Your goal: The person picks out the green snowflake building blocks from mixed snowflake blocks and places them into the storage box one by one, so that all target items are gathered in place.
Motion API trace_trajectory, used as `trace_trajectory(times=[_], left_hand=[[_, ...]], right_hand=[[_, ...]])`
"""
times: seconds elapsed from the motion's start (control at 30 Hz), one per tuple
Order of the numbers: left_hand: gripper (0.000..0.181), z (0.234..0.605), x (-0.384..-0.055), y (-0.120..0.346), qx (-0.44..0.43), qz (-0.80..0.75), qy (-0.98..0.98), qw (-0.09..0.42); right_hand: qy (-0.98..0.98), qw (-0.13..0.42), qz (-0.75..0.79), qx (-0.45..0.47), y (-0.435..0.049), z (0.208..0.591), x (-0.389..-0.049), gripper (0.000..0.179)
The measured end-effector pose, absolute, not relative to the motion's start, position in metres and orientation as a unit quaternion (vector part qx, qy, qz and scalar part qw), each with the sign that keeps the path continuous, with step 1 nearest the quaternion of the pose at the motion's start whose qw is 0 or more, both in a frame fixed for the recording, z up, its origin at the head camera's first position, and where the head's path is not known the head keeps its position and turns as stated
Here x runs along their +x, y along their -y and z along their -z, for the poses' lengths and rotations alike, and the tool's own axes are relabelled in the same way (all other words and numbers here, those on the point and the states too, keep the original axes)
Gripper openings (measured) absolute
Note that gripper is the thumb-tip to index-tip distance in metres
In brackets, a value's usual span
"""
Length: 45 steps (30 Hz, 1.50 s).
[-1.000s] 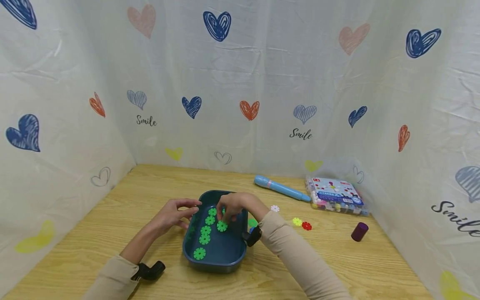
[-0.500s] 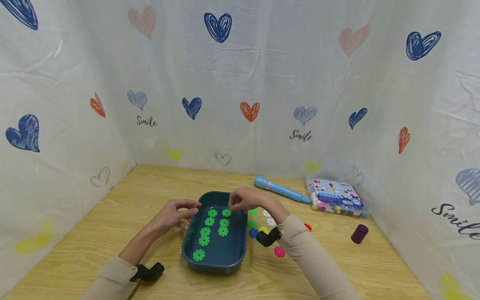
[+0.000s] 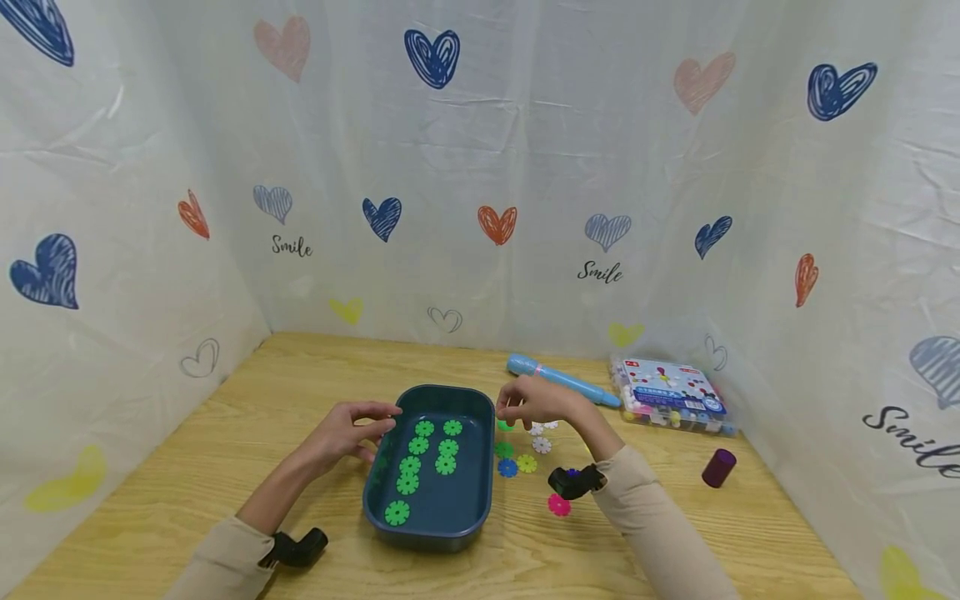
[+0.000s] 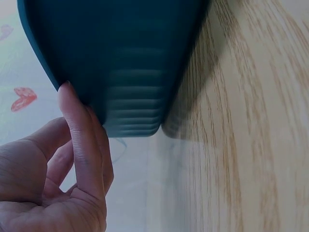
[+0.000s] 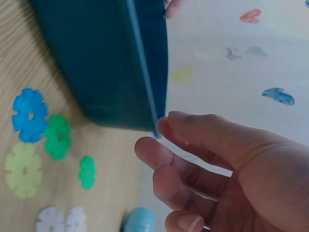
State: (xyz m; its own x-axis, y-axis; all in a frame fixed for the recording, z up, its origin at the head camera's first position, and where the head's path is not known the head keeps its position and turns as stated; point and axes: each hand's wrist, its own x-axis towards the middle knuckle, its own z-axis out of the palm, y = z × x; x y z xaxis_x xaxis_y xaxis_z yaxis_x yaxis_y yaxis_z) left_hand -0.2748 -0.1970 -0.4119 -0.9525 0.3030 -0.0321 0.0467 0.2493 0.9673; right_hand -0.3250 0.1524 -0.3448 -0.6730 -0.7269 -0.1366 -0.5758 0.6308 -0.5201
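Green snowflake discs [image 3: 408, 483] lie in two rows on the floor of a dark blue tray [image 3: 427, 540]. My left hand [image 3: 347, 435] is at the tray's left side, its fingertips touching the wall near the rim; the left wrist view shows extended fingers [image 4: 82, 140] along the outside. Just past the tray's far right corner hovers my right hand [image 3: 536, 400], fingers loosely bent and nothing between them. Below it on the table are a green disc [image 5: 87, 172], another green disc [image 5: 58, 137], a blue disc [image 5: 30, 116] and a yellow disc [image 5: 23, 170].
White discs [image 3: 542, 445] and a pink disc [image 3: 558, 504] lie right of the tray. Behind them are a light blue marker-shaped tube [image 3: 566, 382] and a clear box of beads [image 3: 671, 396]. A dark purple cylinder [image 3: 719, 468] stands at the right. A heart-print curtain [image 3: 465, 275] surrounds the table.
My right hand has left the green discs inside the tray and moved right, over the rim, to above the discs on the table. The left hand stays at the tray's side.
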Motion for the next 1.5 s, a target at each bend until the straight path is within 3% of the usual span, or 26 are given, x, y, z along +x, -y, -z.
trace_trajectory(times=[0.3, 0.73, 1.5], left_hand=[[0.047, 0.412, -0.275, 0.197, 0.114, -0.603, -0.783, 0.106], [0.046, 0.412, -0.275, 0.198, 0.111, -0.604, -0.782, 0.106], [0.048, 0.413, -0.276, 0.199, 0.117, -0.605, -0.780, 0.106]], right_hand=[[-0.890, 0.156, 0.255, -0.344, -0.163, 0.378, -0.326, 0.011], [-0.905, 0.118, 0.234, -0.334, -0.158, 0.402, -0.322, 0.021], [-0.925, 0.120, 0.218, -0.287, -0.153, 0.410, -0.320, 0.014]])
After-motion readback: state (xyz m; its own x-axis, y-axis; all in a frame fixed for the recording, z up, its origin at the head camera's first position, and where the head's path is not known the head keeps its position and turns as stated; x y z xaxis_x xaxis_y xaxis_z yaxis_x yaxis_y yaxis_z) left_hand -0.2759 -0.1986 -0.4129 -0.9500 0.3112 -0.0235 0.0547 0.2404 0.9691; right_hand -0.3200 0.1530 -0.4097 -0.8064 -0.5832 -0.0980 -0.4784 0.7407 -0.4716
